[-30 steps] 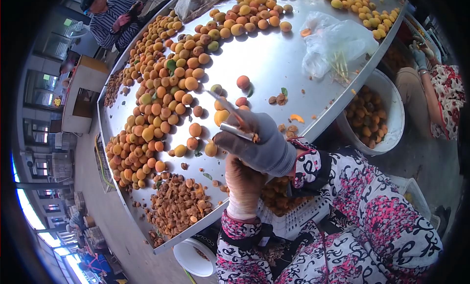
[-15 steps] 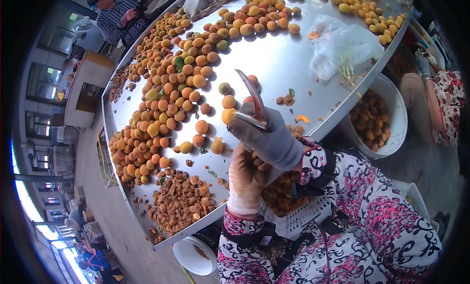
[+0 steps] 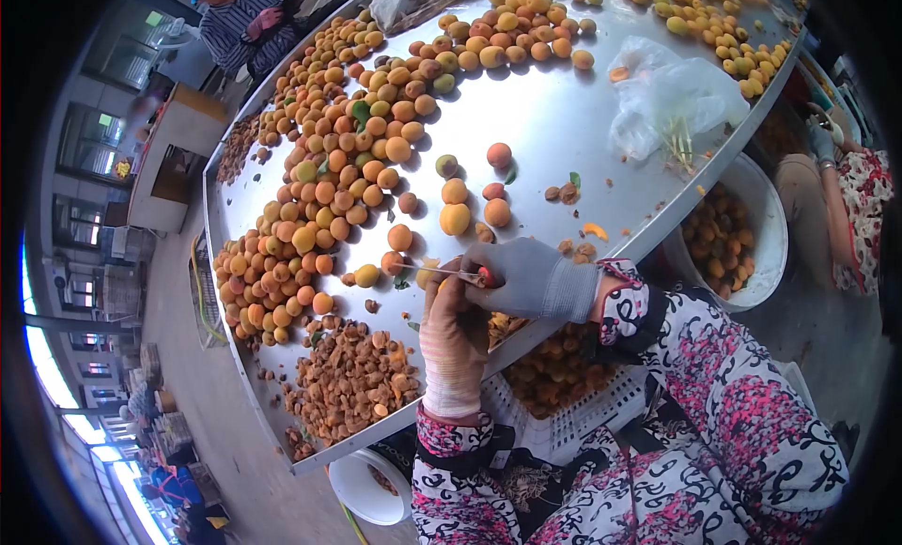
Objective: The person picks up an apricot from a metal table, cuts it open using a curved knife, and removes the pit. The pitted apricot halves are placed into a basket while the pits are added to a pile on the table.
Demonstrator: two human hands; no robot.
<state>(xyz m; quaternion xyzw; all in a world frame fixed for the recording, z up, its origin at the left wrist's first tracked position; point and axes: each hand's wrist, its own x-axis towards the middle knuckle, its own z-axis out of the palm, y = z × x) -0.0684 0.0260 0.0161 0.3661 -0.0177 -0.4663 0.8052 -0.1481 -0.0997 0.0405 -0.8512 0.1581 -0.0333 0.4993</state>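
My right hand (image 3: 531, 280), in a grey glove, is closed on a knife (image 3: 434, 269) with a red handle, over the near edge of the metal table. Its thin blade points left, across the fingertips of my left hand (image 3: 451, 334). My left hand wears a pale glove, and its fingers are bent together; whether they hold anything is hidden. Just beyond the hands lie loose apricots (image 3: 455, 219). A large heap of apricots (image 3: 319, 188) covers the table's left side, and a pile of brown pits (image 3: 352, 381) lies at the near left corner.
Below my hands is a white crate (image 3: 554, 423) of fruit. A white bucket (image 3: 766, 235) of apricots stands right of the table, another bucket (image 3: 362, 493) below its near corner. A clear plastic bag (image 3: 648, 99) lies on the table. People sit at right and stand at upper left.
My right hand has turned and lowered the knife from upright to nearly flat, bringing the blade to my left hand's fingertips. The view has shifted slightly.
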